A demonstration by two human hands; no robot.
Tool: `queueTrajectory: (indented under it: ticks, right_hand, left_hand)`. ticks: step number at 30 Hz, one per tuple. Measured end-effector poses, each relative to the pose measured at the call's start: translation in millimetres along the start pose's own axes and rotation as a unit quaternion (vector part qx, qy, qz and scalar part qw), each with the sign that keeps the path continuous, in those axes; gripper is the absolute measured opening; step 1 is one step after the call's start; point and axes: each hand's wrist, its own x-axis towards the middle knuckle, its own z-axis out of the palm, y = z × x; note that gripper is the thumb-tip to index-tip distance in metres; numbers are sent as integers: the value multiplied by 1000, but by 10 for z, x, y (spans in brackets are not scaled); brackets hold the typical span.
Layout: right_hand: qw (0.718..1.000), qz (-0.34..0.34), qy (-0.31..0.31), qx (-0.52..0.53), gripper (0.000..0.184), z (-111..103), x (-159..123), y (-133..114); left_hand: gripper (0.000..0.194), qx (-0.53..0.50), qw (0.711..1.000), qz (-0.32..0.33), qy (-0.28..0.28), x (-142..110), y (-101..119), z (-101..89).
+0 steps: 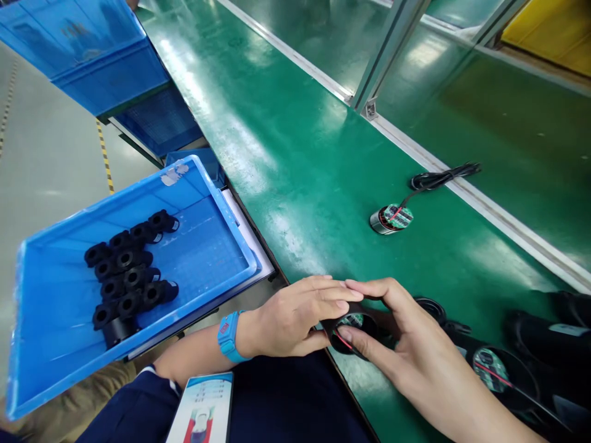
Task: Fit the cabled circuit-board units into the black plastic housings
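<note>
A short black cylindrical housing [340, 346] is held between both hands near the bench's front edge, its opening tipped toward me. Inside it a green circuit board [354, 319] shows, and a red and black wire runs out under my right thumb. My left hand [290, 317], with a blue wrist strap [228, 337], is closed around the housing's left and upper side. The fingers of my right hand [406, 335] curl over the far side, the thumb at the rim. Farther back on the bench stands a silver cylinder [384, 223] topped by a green circuit board.
A coiled black cable [446, 176] leads from the silver cylinder. More black housings [530, 375] lie at right, one showing a board. On the left, a blue bin [203, 246] contains several black parts [132, 277]. Stacked blue crates [87, 55] stand behind; a metal post [388, 55] rises beyond the bench.
</note>
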Motion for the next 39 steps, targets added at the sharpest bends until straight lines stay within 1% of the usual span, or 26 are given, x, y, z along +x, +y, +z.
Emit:
queueTrajectory:
  ticks: [3,7,10,12,13,15,17,19,20,22,25,28,30,35,37,39]
  right_hand:
    - [999,39,-13,26,27,35,-33,12]
    - [997,54,-16,50,26,44,-37,14]
    - [994,61,-40,83,29,3,-57,-7]
    - [992,59,-50,97,35,-28,-103,-31]
    - [994,50,-39,89,39,-38,-135,-44]
    - [999,5,14,29,43,-42,-200,-72]
    - [994,-58,64,-60,36,-27,-246,-98]
    - [983,-106,82,-128,25,-1,-260,-121]
    - [978,-120,89,-147,22,12,-255,-131]
    - [973,-131,104,-161,22,35,-235,-151]
    - [978,-121,105,-132,20,56,-204,-174]
    - [991,-79,79,-74,17,73,-190,-184]
    - [996,-50,66,-40,17,83,-185,-183]
    - [999,4,37,19,18,85,-175,-185]
    - [999,12,27,30,19,78,-175,-199]
    - [999,4,26,30,18,72,-177,-217]
  left_hand:
    - [60,-14,1000,7,4,-1,0,26]
    - [67,-32,999,6,3,12,6,20]
    - [67,-48,999,-1,-6,15,17,-8]
    - [68,-44,999,-5,-1,14,28,-25]
    - [69,-39,999,-6,6,12,33,-30]
    - [70,-25,999,-5,32,11,45,-32]
    - [71,-11,998,-2,60,12,56,-24]
    - [72,1,997,1,82,12,64,-10]
    - [72,8,996,1,90,12,66,-3]
    - [73,24,995,1,95,9,69,8]
    - [73,44,996,8,82,-6,70,21]
    - [71,46,997,15,62,-32,72,35]
    - [71,42,997,10,59,-51,75,48]
    - [71,59,996,15,59,-74,75,73]
    - [71,62,996,18,60,-69,80,71]
    - [70,53,996,13,64,-58,94,61]
